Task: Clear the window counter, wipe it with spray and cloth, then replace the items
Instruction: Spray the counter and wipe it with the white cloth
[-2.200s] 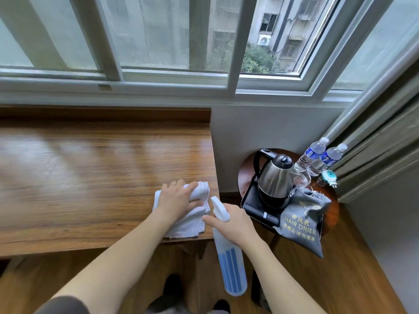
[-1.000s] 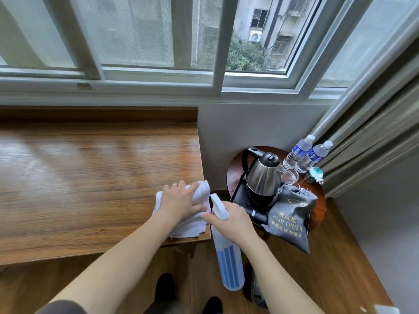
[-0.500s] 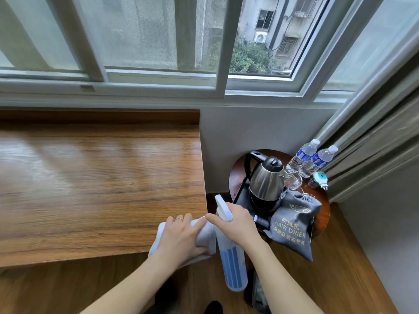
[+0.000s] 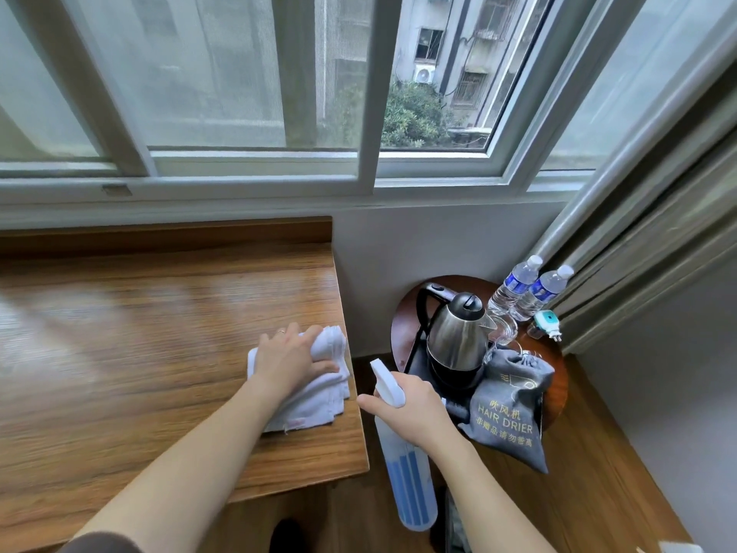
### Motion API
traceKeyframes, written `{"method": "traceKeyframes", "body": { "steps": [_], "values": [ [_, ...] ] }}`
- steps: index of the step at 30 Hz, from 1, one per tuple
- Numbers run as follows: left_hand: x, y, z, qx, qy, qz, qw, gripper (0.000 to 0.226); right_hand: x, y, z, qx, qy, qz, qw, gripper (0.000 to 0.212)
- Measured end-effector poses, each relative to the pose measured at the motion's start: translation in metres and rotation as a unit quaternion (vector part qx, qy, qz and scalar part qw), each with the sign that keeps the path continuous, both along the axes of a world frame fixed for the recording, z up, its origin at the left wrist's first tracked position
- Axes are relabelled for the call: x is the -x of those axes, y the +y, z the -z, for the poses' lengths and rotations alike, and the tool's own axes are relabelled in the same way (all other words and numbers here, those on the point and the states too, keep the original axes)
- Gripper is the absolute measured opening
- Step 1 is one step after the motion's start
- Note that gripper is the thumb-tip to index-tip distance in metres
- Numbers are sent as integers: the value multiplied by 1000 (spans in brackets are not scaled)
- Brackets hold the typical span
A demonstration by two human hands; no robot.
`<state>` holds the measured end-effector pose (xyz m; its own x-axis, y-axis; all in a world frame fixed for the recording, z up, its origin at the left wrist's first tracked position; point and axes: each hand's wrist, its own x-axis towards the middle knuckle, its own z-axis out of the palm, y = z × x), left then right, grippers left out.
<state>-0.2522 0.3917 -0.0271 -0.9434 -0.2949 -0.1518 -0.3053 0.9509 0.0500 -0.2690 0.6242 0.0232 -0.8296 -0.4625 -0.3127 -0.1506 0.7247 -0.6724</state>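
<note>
A wooden window counter [image 4: 139, 353] runs along the wall under the window. My left hand [image 4: 289, 359] presses a bunched white cloth [image 4: 315, 397] flat on the counter's right end, close to its edge. My right hand [image 4: 414, 407] holds a blue-and-white spray bottle [image 4: 408, 476] by the neck, just past the counter's right edge, nozzle up and body hanging down over the floor. On a small round side table [image 4: 402, 325] to the right stand a steel kettle [image 4: 456, 333], a grey hair-drier bag [image 4: 508, 409] and two water bottles [image 4: 526, 287].
A black tray [image 4: 416, 363] lies under the kettle. A small teal plug-in device [image 4: 547, 323] sits at the side table's far right. Grey curtains [image 4: 654, 217] hang at the right. The window frame [image 4: 369, 89] rises behind the counter. Wooden floor below.
Half a second ago the cloth hung off the counter's front edge under my left hand; now hand and cloth are back on the surface near the right end. The spray bottle stays beside the counter.
</note>
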Motion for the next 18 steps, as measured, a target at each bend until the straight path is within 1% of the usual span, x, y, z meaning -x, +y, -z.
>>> {"method": "traceKeyframes", "body": {
  "steps": [2, 6, 12, 15, 18],
  "values": [
    [2, -3, 4, 1, 8, 13, 1000, 83, 3, -5, -3, 2, 0, 5, 1000, 46],
    [8, -12, 9, 2, 30, 34, 999, 93, 9, -15, -9, 2, 11, 23, 1000, 42],
    [27, -23, 10, 4, 46, 44, 998, 79, 21, -18, -14, 21, 20, 54, 998, 47],
    [40, -27, 11, -4, 50, 32, 998, 78, 30, -17, -17, 36, 14, 61, 997, 50],
    [51, -27, 8, -5, 38, 15, 999, 80, 45, -15, -15, 47, 13, 61, 997, 45]
  ]
}}
